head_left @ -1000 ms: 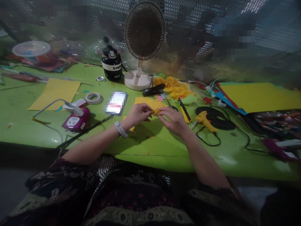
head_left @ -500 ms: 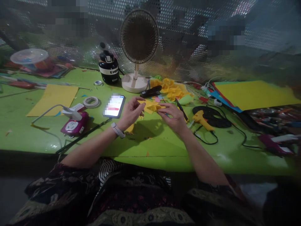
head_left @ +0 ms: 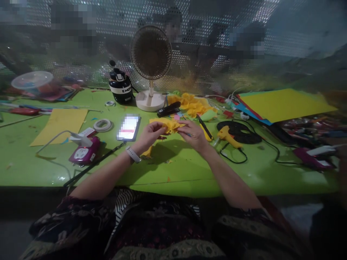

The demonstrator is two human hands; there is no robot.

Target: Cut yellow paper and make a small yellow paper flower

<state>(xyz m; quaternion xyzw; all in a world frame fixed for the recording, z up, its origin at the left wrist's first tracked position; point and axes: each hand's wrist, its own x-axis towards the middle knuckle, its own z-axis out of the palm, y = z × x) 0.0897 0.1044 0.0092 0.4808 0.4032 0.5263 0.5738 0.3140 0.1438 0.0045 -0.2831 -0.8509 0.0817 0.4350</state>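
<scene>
Between my two hands is a yellow paper flower (head_left: 171, 125) with crimped, ruffled edges. My left hand (head_left: 151, 135) pinches its left side, and my right hand (head_left: 193, 135) grips the right side with thumb and fingertips. Below my left hand a yellow paper scrap (head_left: 147, 153) lies on the green table. Just beyond the hands rest a black stapler (head_left: 168, 109) and a heap of ruffled yellow paper pieces (head_left: 193, 104). A black and yellow cutter (head_left: 204, 128) lies right of my right hand, followed by a yellow glue gun (head_left: 229, 136).
A phone (head_left: 128, 127), tape roll (head_left: 103, 125) and purple power adapter (head_left: 85, 151) sit left. Behind stand a black bottle (head_left: 121, 88) and a white-based fan (head_left: 150, 101). Coloured paper sheets (head_left: 287, 104) are stacked right; a cable runs from the glue gun's side.
My left hand has closed in on the yellow paper piece, and both hands now hold it. The view has tilted upward a little, so things appear lower.
</scene>
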